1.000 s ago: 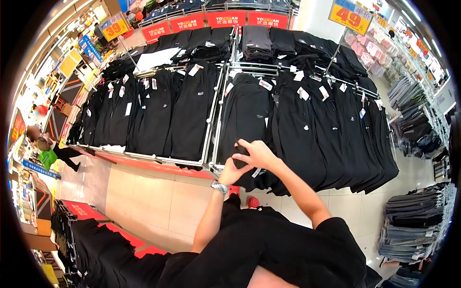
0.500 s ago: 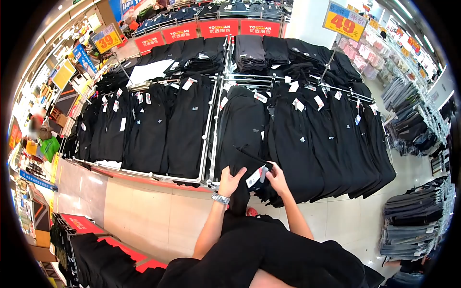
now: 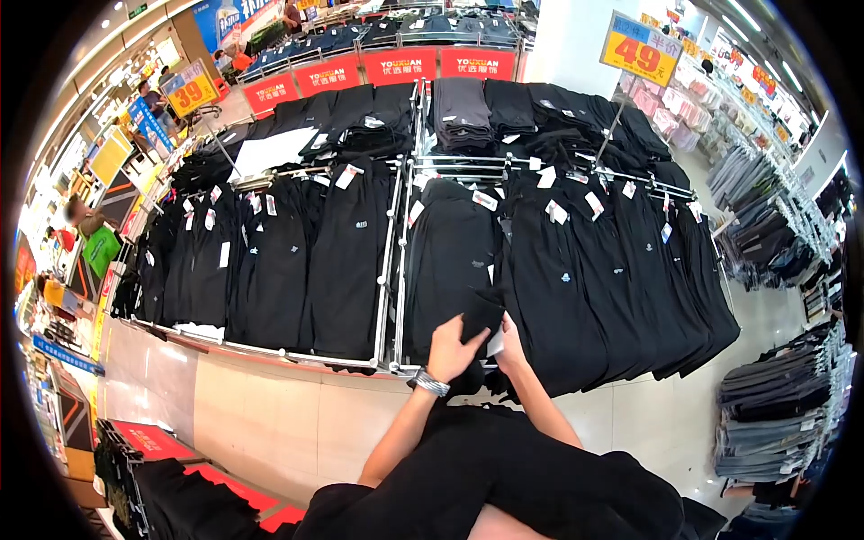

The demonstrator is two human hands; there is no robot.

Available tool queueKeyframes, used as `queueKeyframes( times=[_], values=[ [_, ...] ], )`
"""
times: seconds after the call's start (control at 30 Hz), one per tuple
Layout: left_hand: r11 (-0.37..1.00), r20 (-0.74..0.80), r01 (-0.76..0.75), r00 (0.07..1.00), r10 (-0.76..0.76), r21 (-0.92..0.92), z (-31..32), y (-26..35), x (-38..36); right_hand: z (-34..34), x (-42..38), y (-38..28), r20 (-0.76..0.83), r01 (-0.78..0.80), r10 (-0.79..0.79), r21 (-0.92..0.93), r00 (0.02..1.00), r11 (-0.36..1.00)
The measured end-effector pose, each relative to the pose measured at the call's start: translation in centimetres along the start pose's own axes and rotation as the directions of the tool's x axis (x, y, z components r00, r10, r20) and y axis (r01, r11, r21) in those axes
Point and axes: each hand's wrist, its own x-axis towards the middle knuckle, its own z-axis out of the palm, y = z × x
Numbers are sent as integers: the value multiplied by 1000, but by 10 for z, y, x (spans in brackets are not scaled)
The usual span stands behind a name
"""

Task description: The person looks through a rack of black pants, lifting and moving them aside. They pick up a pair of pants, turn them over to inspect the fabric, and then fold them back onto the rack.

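Observation:
My left hand, with a patterned band at the wrist, grips dark fabric of a pair of black trousers. Its thumb points toward my other hand. On the right side of the same fabric, my right hand is closed, fingers pressed together at the edge. A white tag shows partly between the hands; its print cannot be read from here. Both hands are at the front end of a stack of black trousers lying on the rack. Part of the held cloth hangs below my left hand.
Metal rails divide the display. More black trousers with white tags lie to the right, others to the left. Price signs stand above. Jeans hang at far right. A low rack is behind on the left.
The black cloth between my hands has been lifted and folded over, and the tag is now mostly covered. My left hand has shifted right, closer to my right hand. The view has tilted slightly.

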Motion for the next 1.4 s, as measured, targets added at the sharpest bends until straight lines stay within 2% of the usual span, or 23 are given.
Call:
queueKeyframes(
  times=[0.03, 0.07, 0.13, 0.17, 0.2, 0.27, 0.3, 0.33, 0.4, 0.47, 0.53, 0.63, 0.67, 0.73, 0.8, 0.87, 0.93, 1.03, 1.07, 1.13, 1.23, 1.33, 1.4],
  values=[
    [981, 111, -117, 989, 101, 154, -3, 9, 3, 7, 2, -4, 31, -5, 1, 125, 1000, 992],
    [994, 212, -108, 972, 100, 24, -4, 19, 7, -20, 18, 24, 71, -130, 115, 264, 991, 956],
    [980, 344, -197, 921, 184, 2, -5, 23, 13, 19, 11, -1, 259, 41, -135, 339, 956, 940],
    [963, 331, -261, 904, 270, -72, -3, 15, 15, 18, 18, -9, 420, 170, -241, 200, 875, 965],
    [961, 332, -267, 902, 277, -76, -6, 10, 20, 19, 21, -9, 418, 177, -247, 199, 874, 964],
    [950, 296, -118, 933, 205, -288, -16, -1, 30, 19, 24, -8, 482, 345, -316, 31, 817, 938],
    [959, 207, -30, 974, 92, -282, -16, -3, 32, 21, 15, -13, 373, 388, -323, -111, 869, 915],
    [971, 29, -234, 972, 233, 41, -17, -10, 37, 38, 14, -21, 325, 436, -349, -253, 879, 864],
    [973, -121, -83, 986, 110, 214, -18, -17, 42, 32, 19, -9, 288, 349, -262, -313, 921, 883],
    [982, -145, -113, 980, 135, 150, -13, -60, 43, 25, 31, 5, 282, 251, -190, -198, 940, 947],
    [922, 87, 269, 963, -255, -279, -15, -83, 35, 14, 41, 21, 288, 23, -33, 38, 957, 999],
    [837, 278, 407, 906, -319, -365, -28, -99, 33, 13, 50, 35, 360, -326, 188, 370, 914, 870],
    [761, 353, 491, 863, -361, -423, -28, -105, 31, 15, 56, 37, 362, -327, 189, 371, 913, 870],
    [782, 280, 454, 889, -363, -427, -30, -112, 31, 42, 66, 20, 182, -86, 51, 188, 982, 978],
    [650, 262, 405, 914, -311, -643, -39, -103, 35, 69, 57, -5, 87, -46, 34, 138, 996, 989],
    [621, 322, 448, 894, -311, -643, -46, -104, 40, 77, 58, -17, 46, 108, -100, -206, 994, 973],
    [493, 435, 513, 858, -273, -702, -48, -107, 43, 73, 57, -21, 39, 106, -100, -232, 994, 967],
    [570, 470, 519, 847, -247, -637, -45, -110, 48, 67, 50, -34, -68, 36, -67, -384, 995, 923],
    [595, 500, 532, 832, -239, -602, -44, -111, 48, 46, 62, -15, -163, 96, -195, -475, 967, 875],
    [599, 425, 552, 833, -355, -581, -42, -116, 46, 42, 56, -34, -132, 203, -294, -461, 947, 864],
    [448, 391, 573, 810, -437, -687, -67, -116, 48, 29, 53, -58, -233, 242, -420, -540, 877, 806],
    [505, 300, 466, 877, -376, -727, -95, -120, 59, 9, 60, -73, -244, 253, -489, -620, 838, 742],
    [708, 206, 375, 926, -317, -598, -109, -134, 70, 23, 54, -92, -250, 205, -531, -728, 810, 655]
  ],
)
